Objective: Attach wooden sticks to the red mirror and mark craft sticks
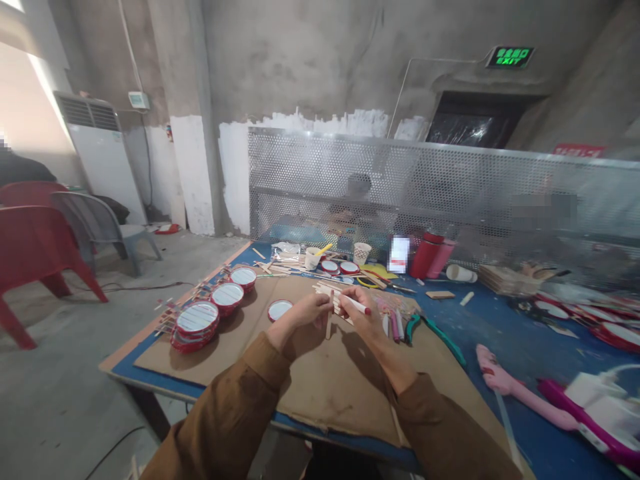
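- Wooden stick (pixel 329 327): it is upright in your left hand (pixel 311 311), over the cardboard (pixel 325 400) and in front of you.
- Your left fingers are closed on it in a pinch; some are hidden behind the hand.
- Your right hand (pixel 367 327) is closed around a white, red-ended marker (pixel 356 305), its red end facing away from the stick.
- The step in hand looks like close work with marker and stick, your hands nearly meeting. You can't tell from here whether the tip touches the wood.
- From this pose, any move calls for a firm left pinch and small, steady marker motion.
- More pale sticks (pixel 323 287) lie just beyond your hands; a red-rimmed disc (pixel 280 310) lies to their left, teal-handled pliers (pixel 450 341) to their right.
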A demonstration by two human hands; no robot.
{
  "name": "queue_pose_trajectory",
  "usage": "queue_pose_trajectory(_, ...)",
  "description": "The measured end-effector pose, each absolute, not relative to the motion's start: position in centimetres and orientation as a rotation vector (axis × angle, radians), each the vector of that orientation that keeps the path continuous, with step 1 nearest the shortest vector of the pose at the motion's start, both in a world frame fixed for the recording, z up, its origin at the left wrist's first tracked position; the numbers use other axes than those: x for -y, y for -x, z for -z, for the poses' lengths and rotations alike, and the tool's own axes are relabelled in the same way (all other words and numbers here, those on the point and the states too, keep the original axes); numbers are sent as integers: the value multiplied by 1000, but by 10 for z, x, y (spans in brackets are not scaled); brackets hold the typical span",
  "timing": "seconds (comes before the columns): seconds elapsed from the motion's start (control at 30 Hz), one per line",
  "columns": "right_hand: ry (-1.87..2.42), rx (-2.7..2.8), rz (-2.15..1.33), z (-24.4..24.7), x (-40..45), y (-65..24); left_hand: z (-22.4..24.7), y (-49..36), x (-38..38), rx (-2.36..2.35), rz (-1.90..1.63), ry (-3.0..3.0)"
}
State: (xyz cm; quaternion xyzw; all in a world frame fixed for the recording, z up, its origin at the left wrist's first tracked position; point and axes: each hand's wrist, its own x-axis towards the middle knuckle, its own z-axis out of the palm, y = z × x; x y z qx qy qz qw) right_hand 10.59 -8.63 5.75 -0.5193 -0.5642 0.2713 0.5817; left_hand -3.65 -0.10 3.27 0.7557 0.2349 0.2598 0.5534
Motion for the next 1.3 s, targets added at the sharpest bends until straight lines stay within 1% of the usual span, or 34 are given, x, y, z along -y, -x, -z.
queue_pose_trajectory(0.63, 1202, 1341, -641, -70, 96, -98, -37, 40, 4, -546, -598, -1815)
queue_pose_trajectory(1.3, 1208, 1356, -632, -65, 92, -100, -33, 38, -1, -538, -581, -1811)
